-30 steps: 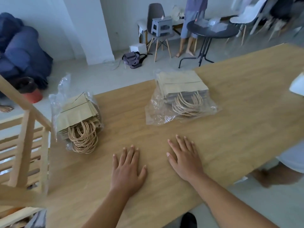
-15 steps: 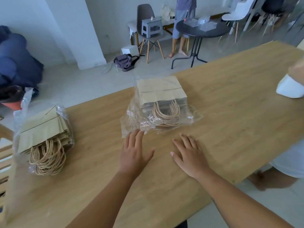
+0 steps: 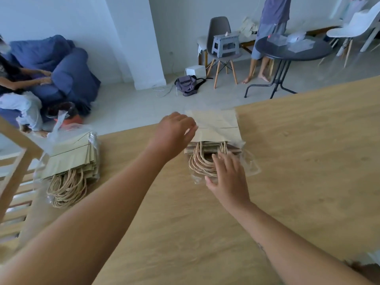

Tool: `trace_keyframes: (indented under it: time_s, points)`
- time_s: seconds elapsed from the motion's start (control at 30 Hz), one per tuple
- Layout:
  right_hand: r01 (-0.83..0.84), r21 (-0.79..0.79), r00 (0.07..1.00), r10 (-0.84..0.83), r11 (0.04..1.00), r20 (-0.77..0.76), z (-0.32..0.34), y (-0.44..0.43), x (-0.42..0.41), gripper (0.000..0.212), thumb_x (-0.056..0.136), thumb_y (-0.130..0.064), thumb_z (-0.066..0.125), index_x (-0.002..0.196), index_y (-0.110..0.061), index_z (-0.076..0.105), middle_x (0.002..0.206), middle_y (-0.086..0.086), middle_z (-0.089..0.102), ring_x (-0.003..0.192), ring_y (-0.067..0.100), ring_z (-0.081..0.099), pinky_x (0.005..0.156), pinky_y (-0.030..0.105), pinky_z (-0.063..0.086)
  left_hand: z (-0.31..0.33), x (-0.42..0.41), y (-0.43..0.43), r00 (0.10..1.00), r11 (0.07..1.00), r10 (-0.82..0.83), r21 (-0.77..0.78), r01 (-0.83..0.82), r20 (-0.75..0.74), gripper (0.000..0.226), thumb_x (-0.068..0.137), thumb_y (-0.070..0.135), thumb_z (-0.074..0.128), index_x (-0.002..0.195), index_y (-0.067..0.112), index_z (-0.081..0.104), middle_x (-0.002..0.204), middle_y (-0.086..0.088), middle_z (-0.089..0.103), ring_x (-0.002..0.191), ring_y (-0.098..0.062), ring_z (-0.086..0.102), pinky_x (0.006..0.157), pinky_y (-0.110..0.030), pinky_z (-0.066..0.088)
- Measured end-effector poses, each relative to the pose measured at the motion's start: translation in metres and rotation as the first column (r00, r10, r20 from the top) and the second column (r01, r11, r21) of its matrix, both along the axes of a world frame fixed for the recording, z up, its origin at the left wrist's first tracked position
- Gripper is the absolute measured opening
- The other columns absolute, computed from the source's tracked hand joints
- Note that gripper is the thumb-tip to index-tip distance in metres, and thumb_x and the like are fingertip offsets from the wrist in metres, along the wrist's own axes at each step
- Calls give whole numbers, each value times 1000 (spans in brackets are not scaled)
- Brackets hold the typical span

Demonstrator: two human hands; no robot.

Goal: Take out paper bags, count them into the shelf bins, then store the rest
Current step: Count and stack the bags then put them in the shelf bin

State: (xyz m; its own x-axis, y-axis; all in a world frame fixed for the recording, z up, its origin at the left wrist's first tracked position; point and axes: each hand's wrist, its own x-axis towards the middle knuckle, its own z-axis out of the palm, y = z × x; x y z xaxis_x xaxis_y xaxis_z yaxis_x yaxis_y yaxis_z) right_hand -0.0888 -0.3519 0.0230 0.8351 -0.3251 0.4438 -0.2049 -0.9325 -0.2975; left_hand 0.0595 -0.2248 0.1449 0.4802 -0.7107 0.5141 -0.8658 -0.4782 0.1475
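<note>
Left hand (image 3: 174,130) curls over the bag stack's (image 3: 218,128) corner, grip unclear. Right hand (image 3: 228,175), laid flat, pins its handles (image 3: 202,163), likely steadying it.

One head-worn wide view looks forward and down, close over the table (image 3: 298,171); edges seem blurred.

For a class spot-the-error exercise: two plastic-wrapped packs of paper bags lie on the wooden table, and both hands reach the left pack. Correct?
Not quite. The head view shows the left hand and right hand on the right pack, while the left pack lies untouched. Both packs do lie on the wooden table.
</note>
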Motion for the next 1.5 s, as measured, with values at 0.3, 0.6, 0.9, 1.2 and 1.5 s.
trace_keyframes:
  time_s: [0.3,0.6,0.9,1.2,1.5]
  points:
    - [-105,-149,871,18,983,-491,26,-7,26,14,89,-30,64,91,-16,62,91,0,69,111,27,52,114,46,20,30,12,-12,999,999,-36,27,35,39,17,96,21,61,90,8,71,82,-3,71,82,-25,60,68,-29,38]
    - [-207,-127,967,183,970,-176,48,-3,30,18,72,-16,70,69,-12,53,55,-3,49,62,24,54,94,48,49,49,19,7,999,999,44,2,-44,32,20,99,23,58,96,9,71,90,-4,72,89,-24,61,71,-32,44]
    - [-231,-115,962,209,966,-176,150,-37,46,4,100,-16,42,96,-18,44,88,-4,47,89,22,42,84,37,26,82,31,-22,950,979,204,60,-195,-235,26,102,30,49,105,11,67,100,-8,69,87,-30,63,79,-41,54]
    - [-164,-22,926,146,986,-348,285,-21,43,20,103,-28,40,94,-11,44,75,2,44,70,22,45,57,35,28,104,48,-17,941,995,97,1,-102,-324,26,102,32,49,83,18,60,85,-4,60,74,-20,53,62,-29,39]
    - [-84,37,750,88,996,-655,312,18,-5,22,98,-39,50,85,-22,53,86,16,59,74,22,49,67,36,35,74,26,38,585,986,-123,-32,163,-802,34,103,38,48,106,12,71,110,4,71,100,-18,68,94,-42,54]
